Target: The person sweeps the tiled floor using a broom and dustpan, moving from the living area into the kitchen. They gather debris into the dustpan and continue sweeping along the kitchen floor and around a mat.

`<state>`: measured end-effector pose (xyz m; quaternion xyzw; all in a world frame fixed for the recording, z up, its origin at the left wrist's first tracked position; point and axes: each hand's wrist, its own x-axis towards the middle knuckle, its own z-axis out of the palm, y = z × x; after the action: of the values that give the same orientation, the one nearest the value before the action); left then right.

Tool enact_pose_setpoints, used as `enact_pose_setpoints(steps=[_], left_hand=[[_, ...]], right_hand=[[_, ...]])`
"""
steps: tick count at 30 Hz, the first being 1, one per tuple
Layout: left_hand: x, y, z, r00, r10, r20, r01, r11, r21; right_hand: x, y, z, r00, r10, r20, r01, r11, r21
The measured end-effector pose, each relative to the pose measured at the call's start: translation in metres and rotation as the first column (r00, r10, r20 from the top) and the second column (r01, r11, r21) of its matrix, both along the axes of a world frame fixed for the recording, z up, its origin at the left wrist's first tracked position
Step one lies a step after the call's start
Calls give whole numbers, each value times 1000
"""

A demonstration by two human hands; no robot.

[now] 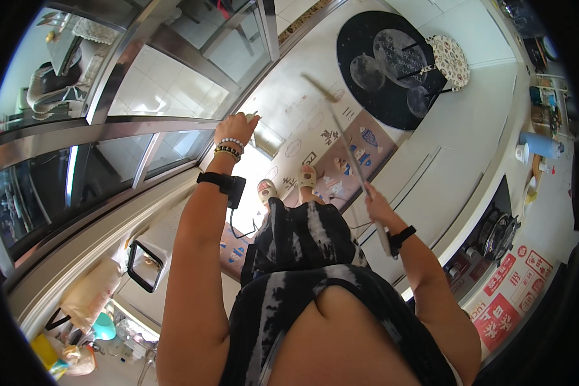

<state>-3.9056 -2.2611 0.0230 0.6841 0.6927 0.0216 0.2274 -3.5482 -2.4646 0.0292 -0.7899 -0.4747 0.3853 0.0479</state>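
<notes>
My left hand (235,130) is closed around a pale handle, only its tip showing past the fingers. Below that hand, near the floor, is what looks like a dustpan (268,141) with a toothed edge, partly hidden by my wrist. In my right hand (381,207) is the long grey stick of a broom (350,149), held at a slant. The broom head (318,88) is blurred and lies over the pale printed floor mat (313,116), beyond my slippered feet.
A round black moon-print rug (357,53) carries a stool with a patterned seat (451,62). Glass sliding doors (173,82) stand at left. White cabinets and a gas hob (497,234) line the right. A bin with a black rim (145,266) sits at lower left.
</notes>
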Motion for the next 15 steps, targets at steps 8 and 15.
enact_pose_setpoints(steps=[8, 15], left_hand=[[-9, 5, -7, 999, 3, -47, 1, 997, 81], [-33, -4, -13, 997, 19, -72, -11, 994, 110]], right_hand=[[-66, -50, 38, 974, 99, -205, -156, 946, -285], [-63, -51, 82, 945, -181, -273, 71, 928, -367]])
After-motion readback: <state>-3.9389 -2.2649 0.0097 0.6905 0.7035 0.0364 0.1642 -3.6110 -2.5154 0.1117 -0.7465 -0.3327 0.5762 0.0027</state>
